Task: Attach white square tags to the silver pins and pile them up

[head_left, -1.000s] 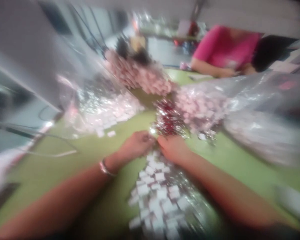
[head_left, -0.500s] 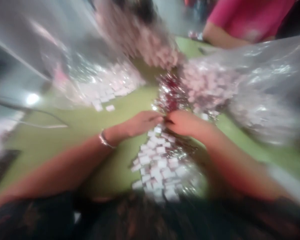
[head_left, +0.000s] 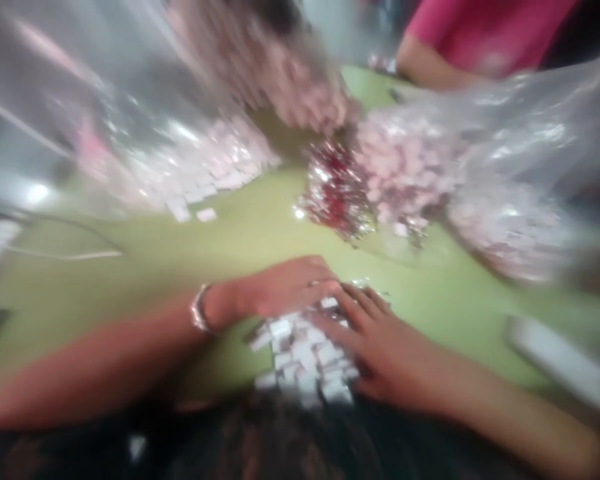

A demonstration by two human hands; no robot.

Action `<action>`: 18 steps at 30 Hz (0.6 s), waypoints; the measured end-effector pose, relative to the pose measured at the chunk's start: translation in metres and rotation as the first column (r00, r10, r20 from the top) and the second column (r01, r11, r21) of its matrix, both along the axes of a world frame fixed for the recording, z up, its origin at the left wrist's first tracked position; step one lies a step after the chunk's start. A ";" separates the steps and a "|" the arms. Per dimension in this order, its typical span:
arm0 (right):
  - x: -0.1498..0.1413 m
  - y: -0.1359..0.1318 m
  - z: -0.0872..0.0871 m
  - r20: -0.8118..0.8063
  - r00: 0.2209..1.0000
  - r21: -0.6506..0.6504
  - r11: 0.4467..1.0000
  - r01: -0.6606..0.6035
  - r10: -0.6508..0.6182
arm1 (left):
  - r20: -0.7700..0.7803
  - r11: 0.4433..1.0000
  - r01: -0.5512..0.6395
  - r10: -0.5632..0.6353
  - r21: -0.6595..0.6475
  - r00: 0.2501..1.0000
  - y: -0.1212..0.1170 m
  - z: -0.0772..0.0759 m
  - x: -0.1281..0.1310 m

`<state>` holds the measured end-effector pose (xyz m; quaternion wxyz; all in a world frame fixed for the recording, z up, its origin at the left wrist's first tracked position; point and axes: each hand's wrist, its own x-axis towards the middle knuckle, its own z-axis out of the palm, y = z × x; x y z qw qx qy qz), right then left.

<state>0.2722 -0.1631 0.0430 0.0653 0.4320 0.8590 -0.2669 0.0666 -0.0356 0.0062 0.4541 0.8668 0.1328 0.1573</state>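
Observation:
My right hand [head_left: 380,340] lies over a pile of small white tag-like pieces [head_left: 305,353], its fingers spread and holding nothing that I can see. From the other side my left hand [head_left: 287,287], with a silvery bracelet at the wrist, reaches across the top of the same pile. Its fingers are bent and pressed together, their tips close to the right fingers; what they pinch, if anything, is hidden by blur. Shiny bits show beyond the right fingertips. Farther off lies a bundle of red and silver glittery strands [head_left: 335,190], apart from both hands.
On the green table [head_left: 180,280], a clear bag with white pieces [head_left: 230,157] stands at left. Pink pieces [head_left: 390,160] spill by large clear bags [head_left: 520,147] at right. A pale block [head_left: 565,360] lies near right. A person in pink [head_left: 490,33] sits opposite.
Both hands have drawn back from the red glittery bundle towards me, onto the white pile. The right fingers have spread from a closed posture. The view has tilted downward.

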 end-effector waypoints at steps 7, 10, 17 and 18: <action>-0.008 0.003 -0.012 -0.035 0.997 0.087 0.993 0.079 -0.076 | -0.220 0.969 -0.166 0.124 -0.184 0.968 -0.011 0.004 -0.010; -0.009 0.008 -0.013 -0.014 0.998 0.151 0.986 0.069 -0.068 | -0.373 0.935 -0.225 0.113 -0.273 0.921 -0.011 0.002 -0.010; -0.008 0.016 -0.024 -0.051 0.994 0.189 0.977 0.102 -0.094 | -0.355 0.942 -0.266 0.182 -0.203 0.917 -0.014 0.005 -0.002; -0.008 0.016 -0.025 -0.076 0.984 0.153 0.973 0.171 -0.161 | -0.342 0.943 -0.278 0.205 -0.181 0.917 -0.012 0.006 -0.001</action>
